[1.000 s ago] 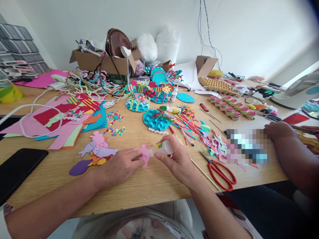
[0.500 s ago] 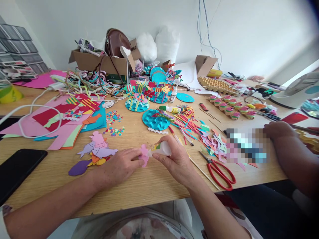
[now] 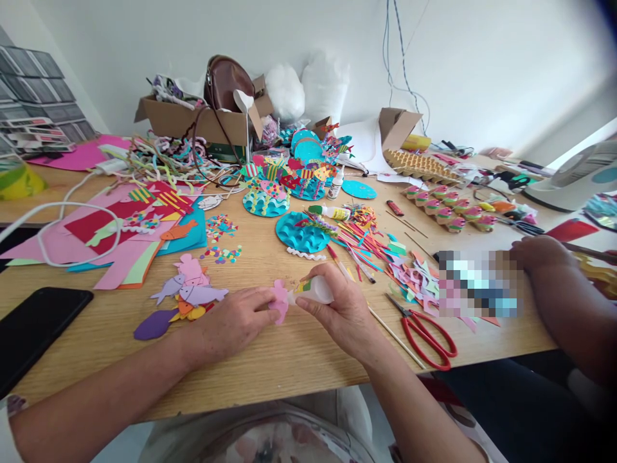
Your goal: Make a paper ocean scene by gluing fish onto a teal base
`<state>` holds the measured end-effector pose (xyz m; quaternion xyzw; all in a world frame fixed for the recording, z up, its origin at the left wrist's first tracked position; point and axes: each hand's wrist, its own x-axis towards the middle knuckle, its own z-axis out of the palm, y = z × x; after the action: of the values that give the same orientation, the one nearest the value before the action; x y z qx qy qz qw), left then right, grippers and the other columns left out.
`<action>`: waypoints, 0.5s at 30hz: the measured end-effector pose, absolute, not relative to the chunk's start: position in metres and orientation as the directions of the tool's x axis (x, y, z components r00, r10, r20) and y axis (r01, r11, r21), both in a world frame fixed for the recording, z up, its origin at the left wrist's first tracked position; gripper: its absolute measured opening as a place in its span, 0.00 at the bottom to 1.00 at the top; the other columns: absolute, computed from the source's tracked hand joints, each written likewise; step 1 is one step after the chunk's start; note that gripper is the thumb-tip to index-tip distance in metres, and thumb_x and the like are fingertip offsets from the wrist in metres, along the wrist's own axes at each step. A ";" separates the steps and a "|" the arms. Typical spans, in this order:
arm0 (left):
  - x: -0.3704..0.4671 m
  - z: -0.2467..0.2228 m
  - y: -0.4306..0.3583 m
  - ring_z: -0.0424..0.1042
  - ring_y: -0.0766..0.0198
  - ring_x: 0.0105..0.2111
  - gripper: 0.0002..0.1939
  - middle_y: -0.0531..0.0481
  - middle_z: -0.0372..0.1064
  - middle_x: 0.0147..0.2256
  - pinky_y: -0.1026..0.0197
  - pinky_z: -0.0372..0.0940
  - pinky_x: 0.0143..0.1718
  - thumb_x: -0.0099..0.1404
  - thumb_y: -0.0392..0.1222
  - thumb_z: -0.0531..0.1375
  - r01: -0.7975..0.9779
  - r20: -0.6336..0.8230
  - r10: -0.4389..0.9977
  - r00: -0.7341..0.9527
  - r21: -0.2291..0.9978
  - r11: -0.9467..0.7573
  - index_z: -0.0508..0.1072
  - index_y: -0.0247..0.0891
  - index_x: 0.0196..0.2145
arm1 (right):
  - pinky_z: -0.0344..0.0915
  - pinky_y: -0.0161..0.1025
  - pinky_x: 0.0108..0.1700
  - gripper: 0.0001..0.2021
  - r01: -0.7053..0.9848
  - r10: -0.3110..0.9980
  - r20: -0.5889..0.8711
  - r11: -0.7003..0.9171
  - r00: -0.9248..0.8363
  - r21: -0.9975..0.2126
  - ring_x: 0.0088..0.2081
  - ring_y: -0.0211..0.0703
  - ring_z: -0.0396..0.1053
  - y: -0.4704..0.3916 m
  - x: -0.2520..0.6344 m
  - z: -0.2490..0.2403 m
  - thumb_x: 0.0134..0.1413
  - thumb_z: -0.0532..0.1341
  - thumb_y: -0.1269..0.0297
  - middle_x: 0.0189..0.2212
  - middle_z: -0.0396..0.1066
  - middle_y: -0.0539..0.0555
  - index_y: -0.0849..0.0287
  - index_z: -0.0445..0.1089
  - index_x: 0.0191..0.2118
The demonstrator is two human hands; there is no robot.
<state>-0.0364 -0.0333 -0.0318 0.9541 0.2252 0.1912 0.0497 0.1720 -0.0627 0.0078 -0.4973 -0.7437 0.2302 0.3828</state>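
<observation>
The left hand (image 3: pixel 243 318) keeps its fingers clamped on the pink cut-out (image 3: pixel 280 296); right of the cut-out, the right hand (image 3: pixel 349 312) still grips the glue bottle (image 3: pixel 318 290), nozzle at the paper, so gluing seems ongoing. Beyond the cut-out, the blue disc (image 3: pixel 297 236) hasn't moved.

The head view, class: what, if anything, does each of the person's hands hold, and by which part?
The right hand holds the white bottle around its body; the left hand holds the pink cutout at its left edge.
</observation>
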 end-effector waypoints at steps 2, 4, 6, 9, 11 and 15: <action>-0.036 -0.033 -0.033 0.67 0.61 0.45 0.14 0.45 0.69 0.42 0.59 0.65 0.45 0.69 0.36 0.47 0.421 0.336 0.456 0.824 0.176 -0.890 0.72 0.39 0.42 | 0.53 0.32 0.25 0.08 0.564 0.915 0.343 0.402 -0.214 -0.722 0.24 0.37 0.59 -0.062 0.172 0.008 0.52 0.61 0.61 0.22 0.61 0.45 0.55 0.59 0.32; -0.036 -0.033 -0.033 0.67 0.61 0.45 0.14 0.45 0.69 0.42 0.59 0.65 0.45 0.69 0.36 0.47 0.423 0.330 0.458 0.825 0.176 -0.889 0.72 0.39 0.41 | 0.53 0.33 0.26 0.08 0.568 0.913 0.351 0.405 -0.209 -0.717 0.24 0.37 0.59 -0.062 0.171 0.009 0.52 0.60 0.61 0.23 0.62 0.46 0.55 0.59 0.32; -0.036 -0.033 -0.033 0.67 0.61 0.45 0.14 0.46 0.69 0.43 0.60 0.65 0.45 0.69 0.36 0.47 0.418 0.329 0.455 0.827 0.180 -0.890 0.72 0.39 0.41 | 0.54 0.33 0.26 0.08 0.565 0.910 0.355 0.412 -0.214 -0.714 0.25 0.38 0.60 -0.062 0.171 0.009 0.53 0.60 0.60 0.23 0.63 0.47 0.55 0.59 0.32; -0.037 -0.033 -0.033 0.68 0.62 0.44 0.14 0.45 0.69 0.42 0.60 0.66 0.45 0.69 0.37 0.46 0.412 0.336 0.441 0.833 0.156 -0.898 0.72 0.39 0.41 | 0.54 0.33 0.26 0.08 0.563 0.911 0.339 0.412 -0.235 -0.717 0.25 0.37 0.60 -0.063 0.172 0.009 0.53 0.60 0.60 0.23 0.63 0.47 0.55 0.59 0.32; -0.037 -0.033 -0.033 0.68 0.61 0.44 0.15 0.45 0.69 0.41 0.59 0.66 0.44 0.69 0.37 0.46 0.410 0.342 0.428 0.836 0.129 -0.903 0.72 0.39 0.41 | 0.54 0.33 0.26 0.08 0.570 0.916 0.331 0.401 -0.229 -0.717 0.25 0.37 0.60 -0.063 0.173 0.008 0.53 0.60 0.60 0.23 0.62 0.46 0.55 0.59 0.33; -0.037 -0.035 -0.033 0.68 0.62 0.44 0.14 0.45 0.69 0.41 0.59 0.66 0.44 0.69 0.36 0.46 0.418 0.357 0.440 0.824 0.142 -0.897 0.72 0.40 0.41 | 0.54 0.33 0.27 0.09 0.568 0.914 0.349 0.403 -0.208 -0.718 0.26 0.38 0.60 -0.062 0.174 0.007 0.52 0.60 0.60 0.24 0.62 0.47 0.55 0.59 0.33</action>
<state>-0.0369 -0.0326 -0.0346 0.9546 0.2246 0.1936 0.0290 0.1740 -0.0620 0.0069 -0.4980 -0.7439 0.2247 0.3849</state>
